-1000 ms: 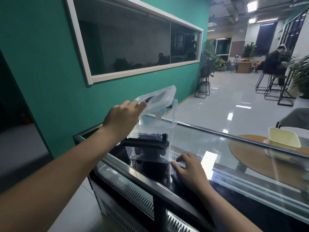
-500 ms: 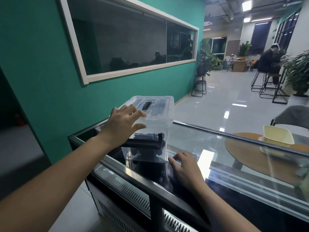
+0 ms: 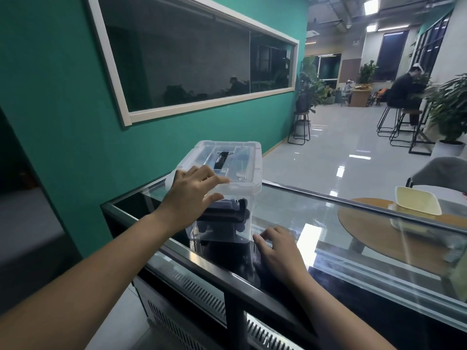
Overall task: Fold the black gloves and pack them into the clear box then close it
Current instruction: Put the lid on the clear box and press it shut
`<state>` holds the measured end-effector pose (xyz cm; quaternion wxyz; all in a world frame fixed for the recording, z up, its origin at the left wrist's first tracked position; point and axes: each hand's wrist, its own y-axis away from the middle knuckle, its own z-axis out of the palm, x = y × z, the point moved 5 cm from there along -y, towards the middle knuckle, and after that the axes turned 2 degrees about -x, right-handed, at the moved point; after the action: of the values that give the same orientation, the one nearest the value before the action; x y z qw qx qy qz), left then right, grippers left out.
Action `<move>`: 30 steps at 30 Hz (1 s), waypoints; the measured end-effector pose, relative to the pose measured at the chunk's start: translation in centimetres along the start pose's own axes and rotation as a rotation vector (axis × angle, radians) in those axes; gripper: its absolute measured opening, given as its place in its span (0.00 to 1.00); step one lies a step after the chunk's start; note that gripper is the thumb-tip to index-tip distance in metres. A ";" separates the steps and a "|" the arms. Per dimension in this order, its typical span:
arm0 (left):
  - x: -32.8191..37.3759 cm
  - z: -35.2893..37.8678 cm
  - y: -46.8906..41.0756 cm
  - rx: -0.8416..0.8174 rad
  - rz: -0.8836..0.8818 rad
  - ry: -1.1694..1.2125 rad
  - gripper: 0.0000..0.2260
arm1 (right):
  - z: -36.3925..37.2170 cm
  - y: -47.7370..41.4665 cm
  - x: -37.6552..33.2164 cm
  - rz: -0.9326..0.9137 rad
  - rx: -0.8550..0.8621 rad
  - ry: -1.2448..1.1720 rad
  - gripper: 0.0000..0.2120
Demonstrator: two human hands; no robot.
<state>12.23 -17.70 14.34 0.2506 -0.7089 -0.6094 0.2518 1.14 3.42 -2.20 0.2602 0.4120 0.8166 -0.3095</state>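
The clear box (image 3: 227,231) stands on the glass top of a display counter (image 3: 303,215). Its clear lid (image 3: 242,160), with a black handle in the middle, lies flat on the rim. Folded black gloves (image 3: 227,213) show through the box wall. My left hand (image 3: 192,195) rests on the lid's near left corner, fingers spread on top and thumb against the front edge. My right hand (image 3: 278,251) lies flat on the glass beside the box's near right bottom corner, fingers apart, holding nothing.
A teal wall with a long window runs along the left. Through the glass I see a round wooden table (image 3: 394,236) with a pale yellow tray (image 3: 417,203). Stools, plants and a seated person (image 3: 404,89) are far across the shiny floor.
The lid, held tilted above the box a second ago, has come down flat onto the rim under my left hand. My right hand stayed on the glass.
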 end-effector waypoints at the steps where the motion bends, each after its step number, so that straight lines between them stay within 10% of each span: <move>1: 0.1 0.0 -0.1 -0.013 0.006 0.002 0.18 | 0.0 0.0 0.0 -0.001 -0.001 0.004 0.15; 15: -5.1 -3.6 2.5 -0.156 -0.010 -0.041 0.16 | -0.5 0.1 -0.1 -0.006 0.023 -0.056 0.14; 24: -7.9 -6.1 4.2 -0.150 -0.504 0.259 0.16 | -0.6 0.2 -0.2 -0.002 0.028 -0.059 0.12; 30: -2.3 -4.6 0.5 -0.197 -0.506 0.241 0.17 | -0.7 0.3 -0.4 -0.008 0.029 -0.048 0.12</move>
<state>15.32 -20.30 17.54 0.3062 -0.5800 -0.7541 0.0350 1.48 3.85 -1.49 0.2725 0.4047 0.8073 -0.3320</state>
